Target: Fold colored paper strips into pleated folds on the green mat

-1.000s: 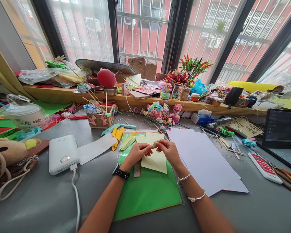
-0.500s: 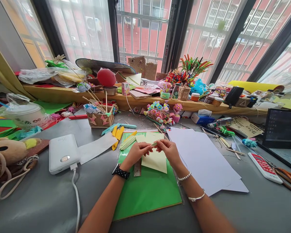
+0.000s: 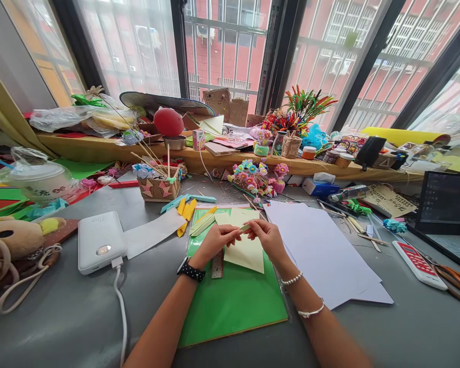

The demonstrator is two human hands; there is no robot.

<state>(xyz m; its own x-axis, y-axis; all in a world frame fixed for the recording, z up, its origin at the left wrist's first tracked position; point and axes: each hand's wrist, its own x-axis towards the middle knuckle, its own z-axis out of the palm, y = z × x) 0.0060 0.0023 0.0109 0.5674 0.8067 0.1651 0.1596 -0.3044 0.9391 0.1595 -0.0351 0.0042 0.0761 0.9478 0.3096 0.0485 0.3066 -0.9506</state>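
Room is lying open nearer than the fingers (image 3: 263,229)
Green board (image 3: 233,312) is stretching bare there; white paper (image 3: 325,250) is lying flat rightward; flower bunch (image 3: 250,176) is blocking beyond, cardboard box (image 3: 157,191) beyond-left.

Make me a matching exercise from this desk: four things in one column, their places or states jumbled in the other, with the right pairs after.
1. Small pale green paper piece
2. White rectangular power bank
3. Brown box with pink stars
4. Large white paper sheets

A. Thin wooden sticks standing in it
B. Right of the flat green sheet
C. Between left hand and right hand
D. White cable plugged in

Pairs: 1-C, 2-D, 3-A, 4-B
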